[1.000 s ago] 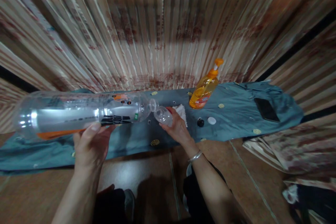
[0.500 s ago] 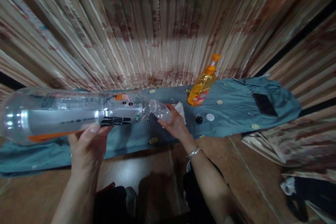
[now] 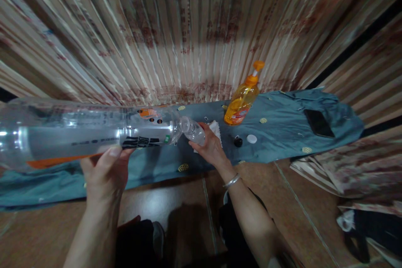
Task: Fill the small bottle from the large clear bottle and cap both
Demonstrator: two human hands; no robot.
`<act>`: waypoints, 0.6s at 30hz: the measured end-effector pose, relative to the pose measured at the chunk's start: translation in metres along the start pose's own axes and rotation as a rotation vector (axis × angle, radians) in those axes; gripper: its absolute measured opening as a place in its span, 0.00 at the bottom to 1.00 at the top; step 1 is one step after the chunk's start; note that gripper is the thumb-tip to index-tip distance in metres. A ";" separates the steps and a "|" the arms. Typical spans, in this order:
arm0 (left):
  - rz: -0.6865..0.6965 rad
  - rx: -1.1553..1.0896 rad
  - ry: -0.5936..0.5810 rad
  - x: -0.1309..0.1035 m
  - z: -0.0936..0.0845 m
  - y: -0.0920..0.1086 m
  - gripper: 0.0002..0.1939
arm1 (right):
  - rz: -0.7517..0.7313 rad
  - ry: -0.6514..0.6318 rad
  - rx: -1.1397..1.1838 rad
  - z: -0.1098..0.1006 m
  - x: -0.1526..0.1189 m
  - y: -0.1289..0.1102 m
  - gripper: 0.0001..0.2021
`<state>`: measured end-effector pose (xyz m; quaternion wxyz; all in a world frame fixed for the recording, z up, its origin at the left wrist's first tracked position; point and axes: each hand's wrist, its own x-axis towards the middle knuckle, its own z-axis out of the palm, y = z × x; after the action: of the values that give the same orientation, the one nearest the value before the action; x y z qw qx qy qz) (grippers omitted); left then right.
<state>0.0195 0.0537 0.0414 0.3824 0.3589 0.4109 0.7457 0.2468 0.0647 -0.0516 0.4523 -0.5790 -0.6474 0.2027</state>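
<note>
My left hand [image 3: 108, 169] grips a large clear bottle [image 3: 91, 134] from below; it lies nearly level in the air, its mouth end to the right. In my right hand [image 3: 212, 144] is a small clear bottle [image 3: 194, 132], tilted with its open neck toward the large bottle's mouth. The two mouths meet or nearly meet; whether they touch I cannot tell. Behind my right hand a white cloth or tissue [image 3: 216, 128] lies on the blue-green cloth [image 3: 276, 134]. To its right are a black cap [image 3: 238, 142] and a white cap [image 3: 251, 138].
An orange pump bottle [image 3: 241, 102] stands toward the back of the cloth-covered surface. A dark phone [image 3: 318, 123] lies at the right. Pleated curtains [image 3: 201, 37] hang behind and at the sides. A black bag [image 3: 373, 230] is at the lower right.
The large bottle has shifted slightly left and up in view, with its tilt a little changed. Both hands keep their holds, and the right hand has barely moved.
</note>
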 end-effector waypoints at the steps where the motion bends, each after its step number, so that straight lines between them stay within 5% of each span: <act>1: -0.001 -0.010 0.010 0.000 0.001 0.000 0.16 | 0.001 -0.001 -0.002 0.000 0.000 0.000 0.30; 18: 0.076 0.008 0.011 -0.002 0.013 0.001 0.15 | -0.010 0.023 -0.001 0.001 0.000 0.002 0.30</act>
<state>0.0312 0.0564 0.0477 0.3504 0.3716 0.4020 0.7599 0.2471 0.0652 -0.0543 0.4607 -0.5780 -0.6451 0.1935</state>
